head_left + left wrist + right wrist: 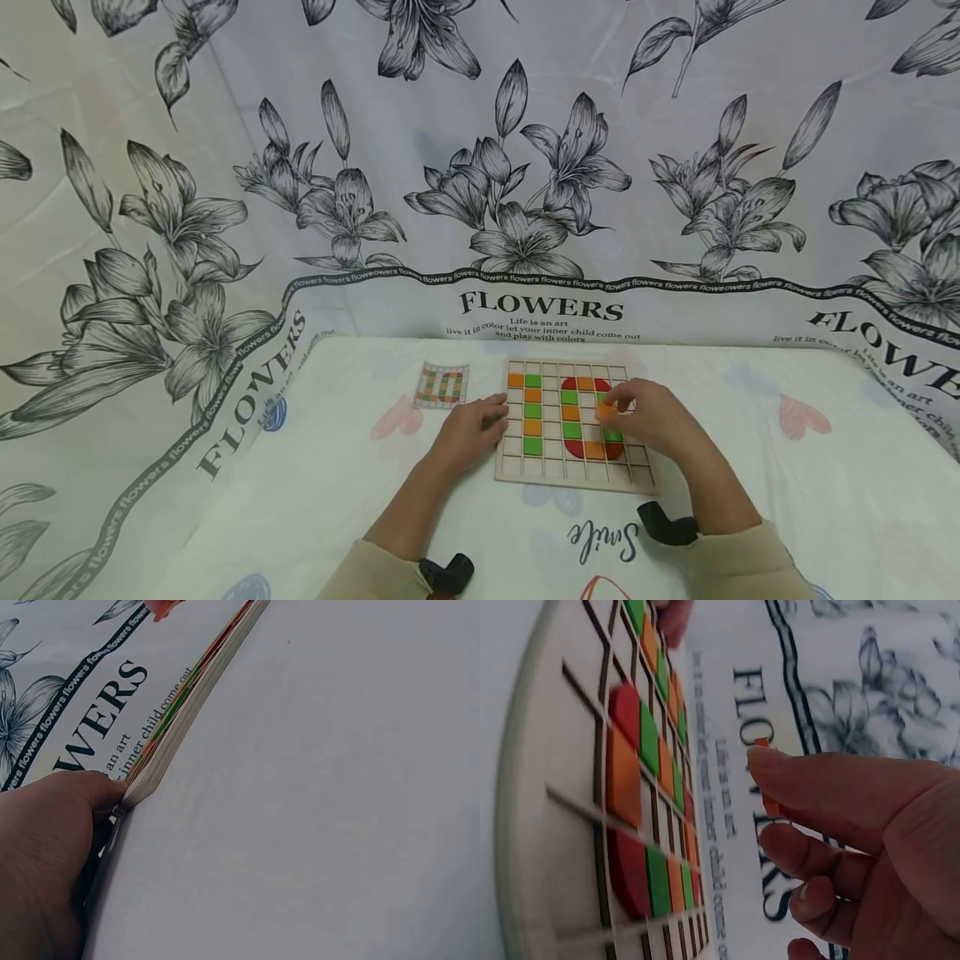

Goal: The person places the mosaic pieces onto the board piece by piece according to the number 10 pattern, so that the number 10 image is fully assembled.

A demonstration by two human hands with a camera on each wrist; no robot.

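Observation:
A square wooden grid board point(525, 468) lies on the cloth, with orange, green and red tiles set in it in a pattern like "10". My right hand point(651, 417) is over the board's right half. Between its thumb and finger it pinches a small orange tile point(770, 805), mostly covered by the fingertips in the right wrist view. My left hand point(468, 433) rests at the board's left edge, its fingertips touching there. In the left wrist view, the thumb point(97, 787) lies against the board's corner; the other fingers are hidden.
A small card point(441, 385) printed with a similar coloured grid pattern lies left of the board. White cloth point(315, 500) with printed hearts covers the table. Behind hangs a flower-printed curtain point(450, 317). Black devices sit on both wrists, such as the right wrist camera point(667, 527).

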